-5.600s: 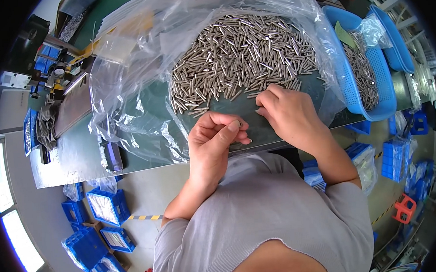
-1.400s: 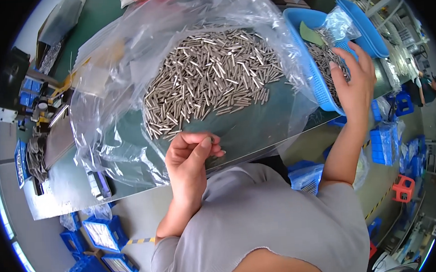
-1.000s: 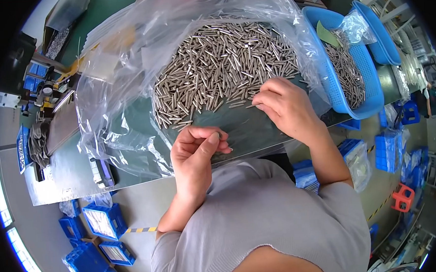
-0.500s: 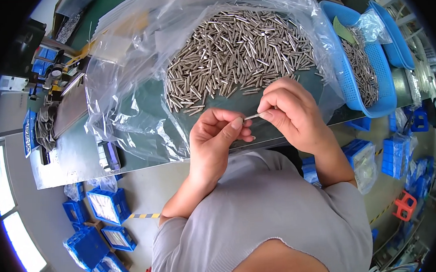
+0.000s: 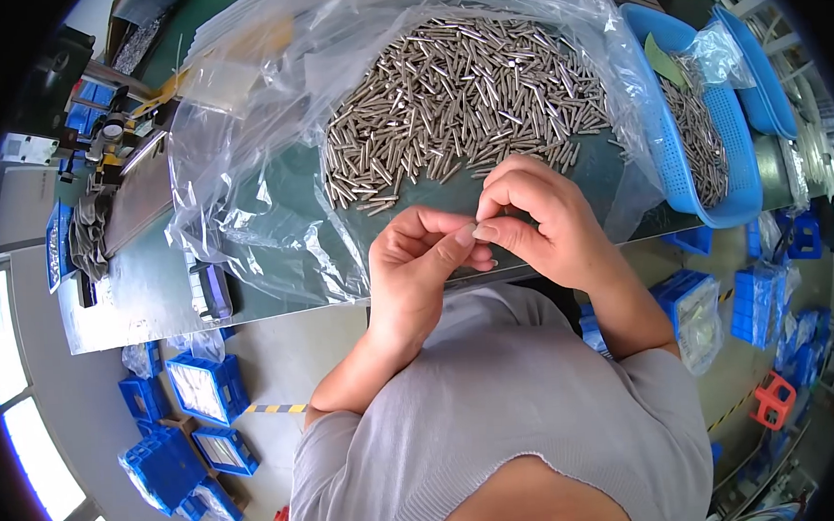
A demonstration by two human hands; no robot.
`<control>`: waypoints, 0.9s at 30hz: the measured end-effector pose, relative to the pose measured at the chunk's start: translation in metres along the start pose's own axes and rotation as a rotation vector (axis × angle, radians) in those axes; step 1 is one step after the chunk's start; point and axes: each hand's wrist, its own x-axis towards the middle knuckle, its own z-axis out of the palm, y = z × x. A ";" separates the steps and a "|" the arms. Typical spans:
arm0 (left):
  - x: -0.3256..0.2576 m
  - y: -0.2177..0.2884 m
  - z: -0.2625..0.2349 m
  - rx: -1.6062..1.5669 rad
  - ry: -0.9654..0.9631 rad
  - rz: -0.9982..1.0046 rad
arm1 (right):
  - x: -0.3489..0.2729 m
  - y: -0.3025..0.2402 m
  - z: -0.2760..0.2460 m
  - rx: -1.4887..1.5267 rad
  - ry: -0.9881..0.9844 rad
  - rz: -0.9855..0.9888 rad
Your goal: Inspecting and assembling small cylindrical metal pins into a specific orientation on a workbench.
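Note:
Fingertip to fingertip, my two hands meet in front of the pile, just above the table's near edge. My left hand (image 5: 411,270) is closed in a pinch of thumb and curled fingers around a thin metal pin (image 5: 475,225), nearly all of it hidden by the fingers. Thumb and forefinger of my right hand (image 5: 552,223) pinch at the pin's other end, touching the left fingertips. Beyond them a wide heap of loose metal pins (image 5: 456,98) lies on a clear plastic sheet (image 5: 235,209) over the green tabletop.
A blue perforated basket (image 5: 750,163) with more pins and a green piece stands to the right, another blue basket (image 5: 769,100) behind it. Small machine equipment (image 5: 109,135) sits at the left. Blue crates (image 5: 226,388) and a red stool (image 5: 773,400) are on the floor.
My right hand has moved left toward the left hand, so the fingertips now meet. The pin's length that showed between them is now almost covered.

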 end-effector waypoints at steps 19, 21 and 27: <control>0.001 0.003 -0.004 -0.011 0.078 0.104 | 0.004 0.014 -0.027 0.556 0.087 0.642; 0.000 0.004 -0.005 -0.011 0.081 0.106 | 0.010 0.010 -0.015 -0.080 -0.047 0.267; -0.003 0.006 -0.006 -0.022 0.088 0.110 | 0.013 0.015 0.002 -0.534 -0.077 0.063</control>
